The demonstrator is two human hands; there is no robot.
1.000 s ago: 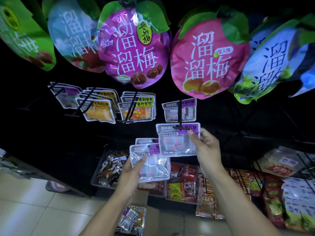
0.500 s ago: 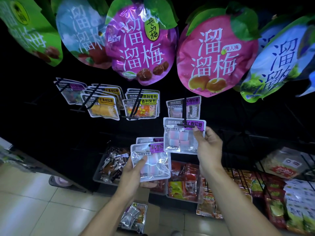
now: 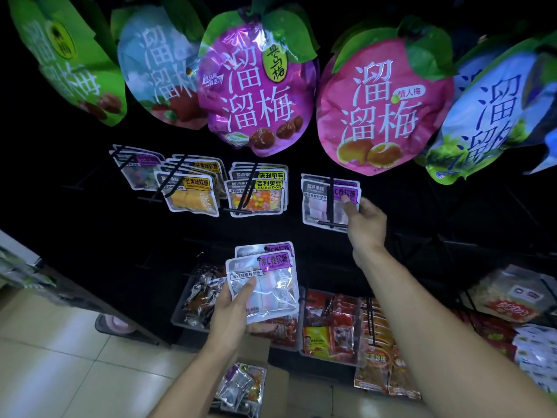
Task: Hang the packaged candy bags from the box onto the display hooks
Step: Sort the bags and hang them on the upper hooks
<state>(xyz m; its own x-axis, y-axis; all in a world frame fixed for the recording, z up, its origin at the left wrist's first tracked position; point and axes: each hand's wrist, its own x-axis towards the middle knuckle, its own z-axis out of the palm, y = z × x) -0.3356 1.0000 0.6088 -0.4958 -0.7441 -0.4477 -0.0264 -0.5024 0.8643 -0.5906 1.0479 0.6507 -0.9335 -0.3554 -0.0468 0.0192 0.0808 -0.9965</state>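
Observation:
My right hand (image 3: 363, 224) pinches the right edge of a clear candy bag with a purple label (image 3: 319, 203). That bag is threaded on a black display hook (image 3: 331, 206), pressed against another like it behind. My left hand (image 3: 230, 312) holds a small stack of the same purple-label bags (image 3: 268, 288) lower down, thumb on the front one. A cardboard box (image 3: 256, 384) with more candy bags sits on the floor below my left arm.
Mango-label bags (image 3: 190, 196) and jelly-bean bags (image 3: 257, 196) hang on hooks to the left. Large plum snack bags (image 3: 259, 86) hang above. Trays of red snack packs (image 3: 331, 327) fill the lower shelf. Tiled floor (image 3: 60, 366) lies at lower left.
My right hand has pushed the purple-label bag up and back along the hook, against the one hanging there. My left hand with its stack has stayed about where it was.

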